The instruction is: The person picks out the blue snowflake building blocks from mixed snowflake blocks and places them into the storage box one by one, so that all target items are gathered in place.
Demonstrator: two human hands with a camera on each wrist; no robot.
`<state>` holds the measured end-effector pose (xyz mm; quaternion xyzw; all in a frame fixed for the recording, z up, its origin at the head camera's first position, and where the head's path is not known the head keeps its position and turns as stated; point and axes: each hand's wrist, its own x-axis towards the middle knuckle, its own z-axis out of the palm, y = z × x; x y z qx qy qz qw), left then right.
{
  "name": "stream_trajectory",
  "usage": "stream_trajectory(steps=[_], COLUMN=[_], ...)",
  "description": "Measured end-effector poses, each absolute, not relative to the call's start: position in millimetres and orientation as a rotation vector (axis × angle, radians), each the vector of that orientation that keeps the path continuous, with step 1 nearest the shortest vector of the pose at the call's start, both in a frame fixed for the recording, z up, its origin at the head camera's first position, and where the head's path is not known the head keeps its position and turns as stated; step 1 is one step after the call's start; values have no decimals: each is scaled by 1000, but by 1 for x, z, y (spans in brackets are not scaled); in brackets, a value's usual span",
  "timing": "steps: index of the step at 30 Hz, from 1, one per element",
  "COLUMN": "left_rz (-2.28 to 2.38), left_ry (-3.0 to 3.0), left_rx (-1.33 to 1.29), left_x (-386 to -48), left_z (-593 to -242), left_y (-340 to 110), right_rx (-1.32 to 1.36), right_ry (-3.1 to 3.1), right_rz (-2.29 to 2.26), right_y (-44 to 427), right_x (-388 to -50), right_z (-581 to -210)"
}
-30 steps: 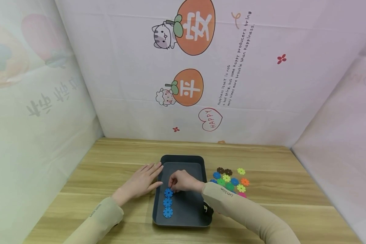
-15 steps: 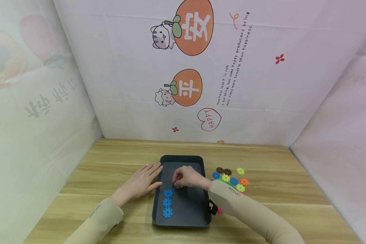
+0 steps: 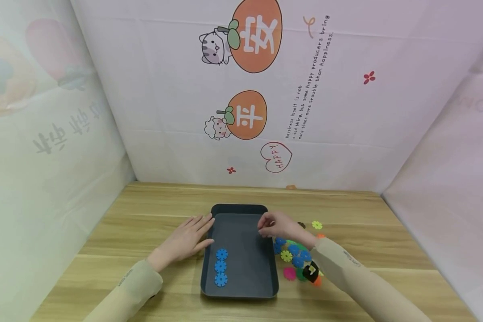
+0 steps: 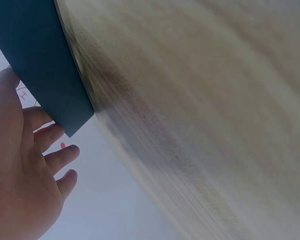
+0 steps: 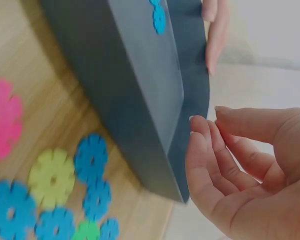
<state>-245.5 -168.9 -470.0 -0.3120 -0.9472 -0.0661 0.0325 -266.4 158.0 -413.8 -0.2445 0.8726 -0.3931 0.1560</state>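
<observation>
Three blue discs [image 3: 221, 267] sit in the tray [image 3: 247, 270] by its near-left corner; the left hand [image 3: 187, 240], fingers straight, probably steadies the left edge. The right hand [image 3: 281, 226], loosely curled, empty, hangs over the right edge near loose discs [image 3: 286, 256].

In my head view, soft, even light fills the white printed fabric walls [image 3: 177, 154], tinted faintly green at left and pink at upper right. My left wrist feed is hazy, the pale wood-grain surface [image 4: 230, 100] smeared, with a dim shadow beside the dark rectangular tray [image 4: 45, 60]. On the right wrist, the pink notched disc [image 5: 7, 122] looks soft-edged.
</observation>
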Motion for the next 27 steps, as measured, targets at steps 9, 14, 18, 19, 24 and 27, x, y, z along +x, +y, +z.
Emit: stream_trajectory(steps=[9,14,18,19,24,27], left_rz=[-186,-196,-194,-197,-190,-186], left_ry=[-2916,-2922,-2918,-2914,-2910,-2905], left_rx=[-946,-942,-945,-947,-949,-950], left_x=[-246,-245,-245,-245,-246,-246], left_z=[-470,-471,-472,-472,-471,-472], left_y=[-169,-169,-168,-168,-169,-169], right_rx=[-621,-524,-445,-426,-400,-400], right_ry=[2570,2642,2708,2721,2768,2786], right_rz=[-1179,-1144,-1087,-1074,-1021,-1006], right_y=[209,234,249,253,270,277], right_x=[-267,-264,-260,-259,-260,-262], right_z=[-414,-422,-428,-430,-438,-443])
